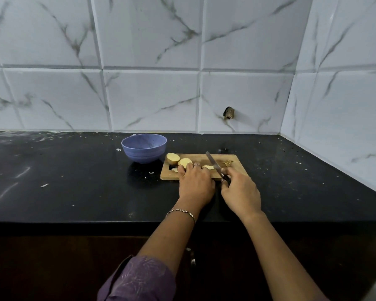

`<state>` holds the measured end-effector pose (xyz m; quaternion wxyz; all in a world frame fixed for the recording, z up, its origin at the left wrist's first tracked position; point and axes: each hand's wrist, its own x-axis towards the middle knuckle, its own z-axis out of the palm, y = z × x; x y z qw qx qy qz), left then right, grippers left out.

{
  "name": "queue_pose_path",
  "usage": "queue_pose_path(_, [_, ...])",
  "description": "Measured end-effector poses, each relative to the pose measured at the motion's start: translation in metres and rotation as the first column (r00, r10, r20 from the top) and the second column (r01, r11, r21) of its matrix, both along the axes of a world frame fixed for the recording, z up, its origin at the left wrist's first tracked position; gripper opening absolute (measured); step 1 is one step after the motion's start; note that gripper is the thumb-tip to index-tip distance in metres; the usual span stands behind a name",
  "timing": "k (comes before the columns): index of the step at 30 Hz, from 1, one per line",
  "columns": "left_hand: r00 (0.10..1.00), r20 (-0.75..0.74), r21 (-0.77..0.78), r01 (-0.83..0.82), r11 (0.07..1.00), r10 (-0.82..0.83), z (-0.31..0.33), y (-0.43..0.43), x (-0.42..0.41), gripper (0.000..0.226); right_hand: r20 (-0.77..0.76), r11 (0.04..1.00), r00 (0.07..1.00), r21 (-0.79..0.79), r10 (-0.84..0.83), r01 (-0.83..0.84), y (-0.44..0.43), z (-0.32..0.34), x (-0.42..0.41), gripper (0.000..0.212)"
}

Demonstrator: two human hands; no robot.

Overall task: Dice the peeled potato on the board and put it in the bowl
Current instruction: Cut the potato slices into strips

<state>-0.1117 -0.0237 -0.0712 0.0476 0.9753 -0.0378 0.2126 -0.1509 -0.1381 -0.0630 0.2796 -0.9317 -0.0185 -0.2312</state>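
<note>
Purple sleeve (pixel 139 279) low in frame, dicing under way: left hand (pixel 195 183) curls its fingers (pixel 183 169) onto the potato (pixel 207 167) mid-frame on the board (pixel 220 158), right hand (pixel 240 190) grips the knife (pixel 213 162); next, slice down clear of them, bowl (pixel 144 148) waiting just left

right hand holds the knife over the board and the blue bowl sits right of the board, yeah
No: the head view shows the bowl left of the board, not right of it. The right hand does hold the knife over the board.
</note>
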Motion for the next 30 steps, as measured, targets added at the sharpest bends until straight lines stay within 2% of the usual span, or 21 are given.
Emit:
queue_pose_path(6, [1.000,-0.005,0.002,-0.004,1.000,0.004,0.000,0.000,0.000,0.036,-0.001,0.998,0.999,-0.043,-0.042,0.042,0.004,-0.002,0.004,0.016])
queue_pose_path(16, [1.000,-0.026,-0.009,0.015,1.000,-0.015,0.001,0.001,0.000,0.035,-0.012,0.997,0.999,-0.074,0.029,-0.030,0.010,0.000,0.010,0.011])
queue_pose_path(22, [0.999,-0.021,-0.025,0.041,0.999,-0.041,0.000,-0.001,0.005,0.035,0.033,0.999,0.999,0.044,-0.033,0.032,0.000,0.001,0.014,0.025])
queue_pose_path(27, [0.989,-0.066,-0.046,0.127,0.991,-0.130,0.002,-0.008,0.020,0.041,-0.030,0.993,0.999,0.105,-0.043,0.046,-0.005,0.000,0.019,0.030])
queue_pose_path(30, [0.991,-0.047,-0.063,0.120,0.991,-0.123,0.009,-0.013,0.032,0.038,-0.063,0.985,0.997,0.168,-0.039,0.049,-0.008,0.000,0.023,0.031])
